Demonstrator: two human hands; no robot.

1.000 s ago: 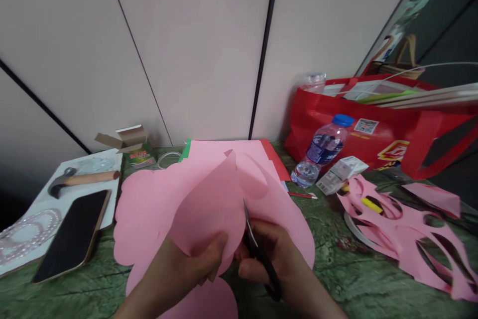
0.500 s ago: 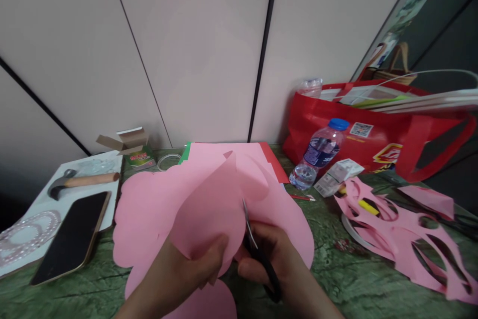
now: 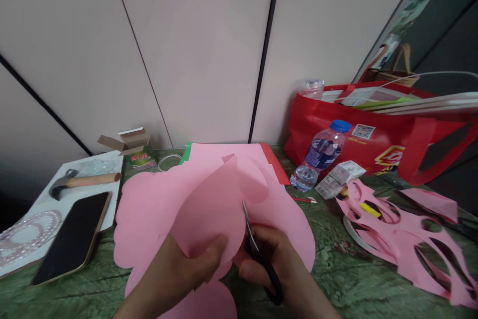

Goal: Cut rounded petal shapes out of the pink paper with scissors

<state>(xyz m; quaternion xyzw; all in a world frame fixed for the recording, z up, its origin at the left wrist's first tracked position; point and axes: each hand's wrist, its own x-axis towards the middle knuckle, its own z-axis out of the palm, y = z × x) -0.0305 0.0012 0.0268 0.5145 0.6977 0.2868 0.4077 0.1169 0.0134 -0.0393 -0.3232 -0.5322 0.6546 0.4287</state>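
Observation:
My left hand (image 3: 194,264) pinches a curled sheet of pink paper (image 3: 214,209), thumb on top and fingers underneath. My right hand (image 3: 274,254) is wrapped round black-handled scissors (image 3: 263,259), whose blades meet the right edge of that sheet. Beneath both hands lies a large scalloped pink paper shape (image 3: 144,209), partly covered by the held sheet and my hands. Behind it, more pink sheets sit over red paper (image 3: 274,162) and a sliver of green paper. The fingertips under the held sheet are mostly hidden.
At left, a hammer (image 3: 87,179), a phone (image 3: 72,239) and beads (image 3: 33,234) rest beside an opened small box (image 3: 140,152). To the right stand a water bottle (image 3: 321,155) and a red bag (image 3: 384,130). Pink paper offcuts (image 3: 411,239) lie in front of the bag.
The view has shifted very slightly. Both hands, the scissors and the held paper stay in nearly the same place.

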